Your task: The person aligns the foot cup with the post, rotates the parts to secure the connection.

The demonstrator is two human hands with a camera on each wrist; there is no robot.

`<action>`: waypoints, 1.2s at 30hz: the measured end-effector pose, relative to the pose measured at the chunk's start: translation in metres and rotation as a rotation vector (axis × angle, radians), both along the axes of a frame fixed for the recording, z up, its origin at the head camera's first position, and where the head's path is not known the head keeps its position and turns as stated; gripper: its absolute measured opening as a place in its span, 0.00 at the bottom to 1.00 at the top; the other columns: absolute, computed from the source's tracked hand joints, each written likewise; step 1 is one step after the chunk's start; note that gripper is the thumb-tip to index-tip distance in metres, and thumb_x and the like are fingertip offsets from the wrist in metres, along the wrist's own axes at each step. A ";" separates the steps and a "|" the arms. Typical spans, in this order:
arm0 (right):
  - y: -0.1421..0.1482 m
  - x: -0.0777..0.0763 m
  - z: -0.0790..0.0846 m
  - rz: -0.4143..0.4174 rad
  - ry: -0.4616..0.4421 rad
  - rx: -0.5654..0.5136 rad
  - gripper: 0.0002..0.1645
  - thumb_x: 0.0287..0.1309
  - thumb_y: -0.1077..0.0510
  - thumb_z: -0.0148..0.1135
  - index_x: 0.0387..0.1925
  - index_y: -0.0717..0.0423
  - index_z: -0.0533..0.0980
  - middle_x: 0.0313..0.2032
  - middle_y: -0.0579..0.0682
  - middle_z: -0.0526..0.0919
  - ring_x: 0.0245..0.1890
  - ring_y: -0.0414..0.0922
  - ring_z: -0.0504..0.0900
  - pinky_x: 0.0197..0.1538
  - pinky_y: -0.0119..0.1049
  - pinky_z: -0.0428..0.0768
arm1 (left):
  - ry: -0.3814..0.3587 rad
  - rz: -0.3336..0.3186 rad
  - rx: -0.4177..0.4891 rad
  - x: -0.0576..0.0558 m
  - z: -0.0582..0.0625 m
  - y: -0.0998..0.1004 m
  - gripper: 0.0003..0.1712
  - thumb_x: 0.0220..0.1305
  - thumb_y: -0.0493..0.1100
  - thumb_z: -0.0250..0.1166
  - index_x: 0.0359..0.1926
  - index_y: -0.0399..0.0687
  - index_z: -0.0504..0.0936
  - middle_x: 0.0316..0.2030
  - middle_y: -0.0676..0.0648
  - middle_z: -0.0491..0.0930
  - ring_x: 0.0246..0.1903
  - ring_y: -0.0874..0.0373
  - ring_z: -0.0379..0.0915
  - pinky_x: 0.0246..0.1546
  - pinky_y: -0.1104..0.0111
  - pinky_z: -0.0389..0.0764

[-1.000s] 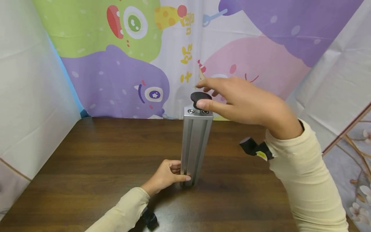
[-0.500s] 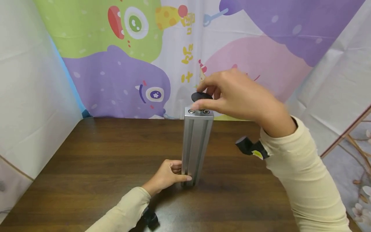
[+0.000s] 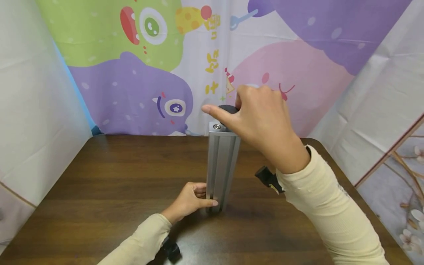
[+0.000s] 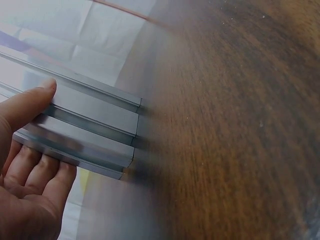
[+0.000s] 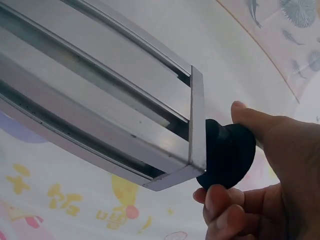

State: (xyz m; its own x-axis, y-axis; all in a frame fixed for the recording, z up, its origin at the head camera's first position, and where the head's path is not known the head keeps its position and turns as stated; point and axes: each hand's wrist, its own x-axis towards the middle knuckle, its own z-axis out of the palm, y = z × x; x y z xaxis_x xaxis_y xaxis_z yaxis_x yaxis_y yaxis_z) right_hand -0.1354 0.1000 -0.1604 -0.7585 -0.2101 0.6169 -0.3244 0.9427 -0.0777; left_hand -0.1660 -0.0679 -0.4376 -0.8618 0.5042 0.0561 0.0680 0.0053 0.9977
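Observation:
A silver aluminium profile (image 3: 220, 165) with long grooves stands upright on the brown table. Low down, my left hand (image 3: 183, 203) grips it, the thumb on the front face and the fingers round the side, as the left wrist view shows too. A flat metal end plate (image 5: 198, 120) caps its top, where a bolt head (image 3: 216, 126) shows. Above that plate sits a round black levelling foot (image 5: 232, 155). My right hand (image 3: 265, 123) holds the foot between thumb and curled fingers, covering most of it in the head view; the thumb sticks out to the left.
The dark wood table (image 3: 132, 165) reaches back to a printed cartoon curtain (image 3: 149, 92). White cloth walls (image 3: 29, 92) close off both sides. Each wrist carries a small black camera mount (image 3: 268, 178) on its sleeve.
My right hand has closed on the levelling foot from above and then twisted, its wrist swinging down and left while the thumb swung out leftward. The left hand and profile have stayed put.

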 end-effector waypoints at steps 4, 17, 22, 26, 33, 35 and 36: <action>0.006 0.001 0.003 0.038 -0.069 -0.028 0.37 0.55 0.26 0.55 0.17 0.56 0.71 0.16 0.50 0.73 0.19 0.50 0.71 0.25 0.45 0.71 | 0.000 -0.012 0.017 0.000 -0.001 0.000 0.26 0.52 0.31 0.72 0.52 0.27 0.77 0.40 0.34 0.84 0.41 0.50 0.83 0.43 0.68 0.82; 0.053 -0.021 0.009 0.879 -0.444 0.039 0.25 0.71 0.66 0.42 0.68 0.58 0.64 0.68 0.51 0.67 0.70 0.45 0.59 0.72 0.42 0.56 | 0.012 -0.009 0.008 -0.001 -0.002 -0.002 0.25 0.51 0.32 0.73 0.51 0.27 0.78 0.40 0.35 0.84 0.41 0.51 0.83 0.44 0.68 0.82; 0.049 -0.023 0.006 0.810 -0.381 -0.016 0.20 0.67 0.64 0.54 0.59 0.58 0.74 0.57 0.50 0.78 0.58 0.43 0.73 0.60 0.40 0.71 | 0.008 -0.009 0.007 0.000 -0.003 -0.002 0.25 0.51 0.32 0.73 0.51 0.27 0.78 0.40 0.34 0.84 0.41 0.50 0.83 0.44 0.68 0.82; 0.029 -0.012 0.004 0.450 -0.244 -0.084 0.21 0.56 0.47 0.68 0.44 0.58 0.81 0.35 0.49 0.84 0.35 0.42 0.79 0.39 0.38 0.77 | 0.008 -0.013 0.012 0.000 -0.002 -0.001 0.25 0.51 0.31 0.72 0.52 0.27 0.78 0.41 0.34 0.84 0.41 0.50 0.83 0.43 0.68 0.82; 0.001 0.001 -0.005 0.014 -0.026 -0.020 0.37 0.46 0.28 0.64 0.27 0.59 0.73 0.20 0.53 0.75 0.18 0.54 0.72 0.21 0.46 0.72 | 0.020 -0.014 0.022 0.000 0.000 0.000 0.26 0.51 0.31 0.73 0.52 0.27 0.78 0.42 0.33 0.83 0.41 0.49 0.83 0.44 0.68 0.82; 0.000 0.001 -0.005 -0.005 -0.024 -0.025 0.37 0.46 0.27 0.64 0.27 0.58 0.73 0.19 0.52 0.75 0.18 0.54 0.72 0.20 0.45 0.72 | 0.019 -0.014 0.023 0.000 -0.001 -0.001 0.26 0.51 0.30 0.73 0.52 0.27 0.78 0.42 0.33 0.83 0.41 0.50 0.83 0.44 0.68 0.82; -0.001 0.001 -0.006 -0.007 -0.025 -0.025 0.37 0.46 0.26 0.64 0.27 0.58 0.73 0.20 0.52 0.75 0.18 0.54 0.72 0.20 0.45 0.72 | 0.018 -0.016 0.022 0.000 -0.001 -0.001 0.26 0.51 0.30 0.73 0.52 0.27 0.78 0.42 0.33 0.83 0.41 0.50 0.83 0.44 0.68 0.82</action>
